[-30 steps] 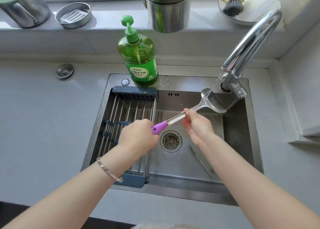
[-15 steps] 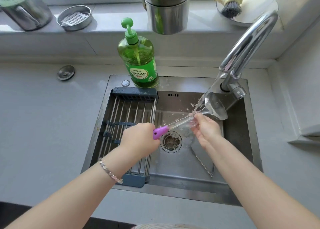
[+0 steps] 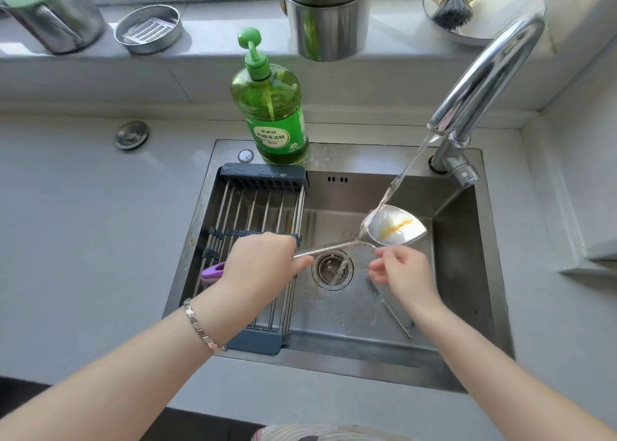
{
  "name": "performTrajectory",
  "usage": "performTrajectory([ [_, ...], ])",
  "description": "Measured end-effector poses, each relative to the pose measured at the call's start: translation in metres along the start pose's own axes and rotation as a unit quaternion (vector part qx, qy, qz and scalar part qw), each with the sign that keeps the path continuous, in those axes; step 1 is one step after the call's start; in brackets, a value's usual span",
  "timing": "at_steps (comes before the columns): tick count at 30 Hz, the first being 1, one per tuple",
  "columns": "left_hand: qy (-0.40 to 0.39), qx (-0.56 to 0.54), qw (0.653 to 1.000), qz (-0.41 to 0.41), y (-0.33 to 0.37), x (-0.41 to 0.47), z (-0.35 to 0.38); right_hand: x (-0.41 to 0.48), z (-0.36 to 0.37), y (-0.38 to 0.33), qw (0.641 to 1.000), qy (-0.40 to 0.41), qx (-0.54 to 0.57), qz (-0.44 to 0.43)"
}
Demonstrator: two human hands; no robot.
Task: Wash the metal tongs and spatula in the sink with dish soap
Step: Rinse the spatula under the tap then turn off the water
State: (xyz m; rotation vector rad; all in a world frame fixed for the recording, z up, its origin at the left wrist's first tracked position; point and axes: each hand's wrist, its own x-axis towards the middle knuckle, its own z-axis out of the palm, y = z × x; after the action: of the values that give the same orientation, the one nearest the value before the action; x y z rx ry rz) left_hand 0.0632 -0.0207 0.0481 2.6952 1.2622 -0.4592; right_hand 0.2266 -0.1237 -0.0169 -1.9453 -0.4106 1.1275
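Note:
My left hand (image 3: 260,267) grips the metal spatula by its shaft, just ahead of the purple handle end. The spatula (image 3: 394,228) lies level over the steel sink (image 3: 467,290), blade face up under the running water from the faucet (image 3: 480,83). A yellow smear shows on the blade. My right hand (image 3: 404,273) hovers just below the blade, fingers apart, holding nothing. The metal tongs (image 3: 395,313) lie on the sink floor at the right, partly hidden by my right wrist. A green dish soap bottle (image 3: 270,107) stands on the sink's back rim.
A dark-framed drying rack (image 3: 257,200) spans the sink's left half. The drain (image 3: 332,270) sits mid-sink. On the window ledge stand a steel canister (image 3: 327,23), a round tin (image 3: 148,33), a metal jug (image 3: 53,10) and a dish brush (image 3: 450,6). A sink plug (image 3: 132,134) lies on the counter.
My right hand has let go of the spatula shaft and dropped below the blade. My left hand slid up the handle and turned the blade face up under the water.

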Motion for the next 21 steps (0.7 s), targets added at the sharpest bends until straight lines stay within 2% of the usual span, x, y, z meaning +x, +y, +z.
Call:
performTrajectory([
  [1, 0.027, 0.023, 0.999, 0.014, -0.002, 0.0, 0.001, -0.004, -0.003, 0.0, 0.988, 0.049, -0.094, -0.11],
  [2, 0.049, 0.036, 0.998, 0.02, -0.002, 0.0, 0.0, -0.005, -0.006, -0.001, 0.958, 0.08, -0.167, -0.217],
  [3, 0.062, 0.045, 0.997, 0.025, -0.003, -0.001, 0.001, -0.003, -0.01, 0.0, 0.922, 0.089, -0.237, -0.292],
  [4, 0.077, 0.046, 0.996, 0.03, -0.002, -0.002, 0.002, 0.004, -0.013, 0.0, 0.888, 0.077, -0.312, -0.328],
  [7, 0.14, 0.049, 0.986, 0.069, -0.003, -0.007, 0.004, 0.018, -0.015, 0.006, 0.812, 0.011, -0.519, -0.269],
  [9, 0.154, 0.053, 0.985, 0.06, -0.005, -0.008, 0.004, 0.016, -0.008, 0.014, 0.788, -0.038, -0.549, -0.276],
  [11, 0.149, 0.059, 0.986, 0.052, -0.009, -0.012, 0.005, 0.018, -0.008, 0.015, 0.773, -0.071, -0.553, -0.303],
  [15, 0.135, 0.064, 0.988, 0.049, -0.013, -0.02, -0.003, 0.034, -0.02, 0.008, 0.756, -0.033, -0.584, -0.294],
  [17, 0.13, 0.057, 0.988, 0.056, -0.013, -0.02, -0.004, 0.028, -0.013, 0.011, 0.764, -0.085, -0.558, -0.313],
  [19, 0.136, 0.055, 0.987, 0.059, -0.015, -0.017, -0.003, 0.025, -0.011, 0.014, 0.751, -0.122, -0.545, -0.352],
  [21, 0.121, 0.052, 0.99, 0.051, -0.014, -0.018, -0.005, 0.033, -0.019, 0.01, 0.752, -0.084, -0.561, -0.335],
])
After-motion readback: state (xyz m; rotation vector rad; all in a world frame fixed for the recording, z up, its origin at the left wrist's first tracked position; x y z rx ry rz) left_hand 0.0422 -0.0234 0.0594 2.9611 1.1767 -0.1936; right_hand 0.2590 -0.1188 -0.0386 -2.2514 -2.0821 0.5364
